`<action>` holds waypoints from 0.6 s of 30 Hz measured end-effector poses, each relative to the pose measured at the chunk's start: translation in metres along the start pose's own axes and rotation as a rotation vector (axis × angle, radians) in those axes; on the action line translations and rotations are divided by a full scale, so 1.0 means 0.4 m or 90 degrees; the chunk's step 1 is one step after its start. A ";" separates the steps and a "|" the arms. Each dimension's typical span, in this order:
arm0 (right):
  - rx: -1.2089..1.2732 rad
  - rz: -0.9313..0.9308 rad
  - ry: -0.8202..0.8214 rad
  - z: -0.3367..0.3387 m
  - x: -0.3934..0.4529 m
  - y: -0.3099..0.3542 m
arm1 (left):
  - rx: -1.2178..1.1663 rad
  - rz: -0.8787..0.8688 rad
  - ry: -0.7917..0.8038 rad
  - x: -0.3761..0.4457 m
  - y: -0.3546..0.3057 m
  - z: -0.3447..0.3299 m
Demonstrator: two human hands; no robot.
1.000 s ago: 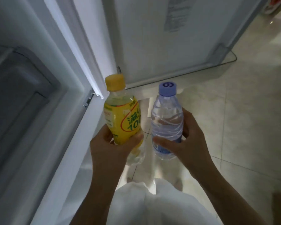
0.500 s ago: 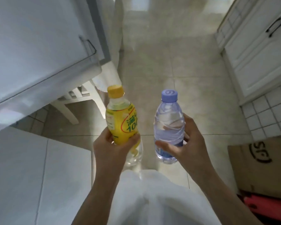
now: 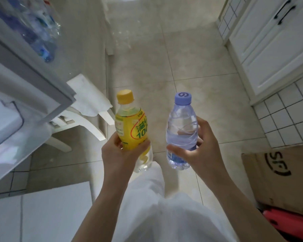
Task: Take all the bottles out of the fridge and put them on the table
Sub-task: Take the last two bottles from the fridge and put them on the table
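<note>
My left hand (image 3: pixel 119 154) grips a yellow-labelled drink bottle (image 3: pixel 131 126) with a yellow cap, held upright in front of me. My right hand (image 3: pixel 198 151) holds a clear water bottle (image 3: pixel 181 126) with a pale purple cap, also upright. The two bottles are side by side, a little apart, above the tiled floor. At the upper left, the open fridge door (image 3: pixel 30 79) carries blurred plastic bottles (image 3: pixel 35 32) in its shelf. No table top is in view.
A white chair (image 3: pixel 87 109) stands under the fridge door on the left. White cabinets (image 3: pixel 273 46) and a tiled wall (image 3: pixel 287 117) line the right side. A cardboard box (image 3: pixel 278 177) sits at the lower right, with something red (image 3: pixel 290 219) below it. Beige floor tiles (image 3: pixel 182 67) stretch ahead.
My view has swung away from the fridge interior toward the open floor and cabinets. Both bottles stay in my hands, held the same way.
</note>
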State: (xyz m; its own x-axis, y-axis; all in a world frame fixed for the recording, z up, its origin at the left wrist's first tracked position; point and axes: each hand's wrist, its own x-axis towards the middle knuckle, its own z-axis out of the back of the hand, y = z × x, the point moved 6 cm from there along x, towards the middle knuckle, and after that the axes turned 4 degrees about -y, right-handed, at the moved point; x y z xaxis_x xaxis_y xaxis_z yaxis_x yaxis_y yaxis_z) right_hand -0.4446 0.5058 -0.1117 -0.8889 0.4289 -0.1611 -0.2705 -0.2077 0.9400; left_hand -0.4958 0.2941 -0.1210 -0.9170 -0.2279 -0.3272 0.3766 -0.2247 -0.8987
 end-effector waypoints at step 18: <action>-0.007 -0.006 0.071 -0.131 0.738 0.154 | 0.017 -0.011 -0.066 0.609 -0.290 -0.237</action>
State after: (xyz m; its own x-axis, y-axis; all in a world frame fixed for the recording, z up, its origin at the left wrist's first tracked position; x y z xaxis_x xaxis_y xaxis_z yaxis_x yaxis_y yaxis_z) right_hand -0.7431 0.5733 -0.1170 -0.9217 0.3300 -0.2038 -0.2834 -0.2143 0.9347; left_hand -0.7752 0.3543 -0.1238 -0.9052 -0.3206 -0.2790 0.3658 -0.2535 -0.8955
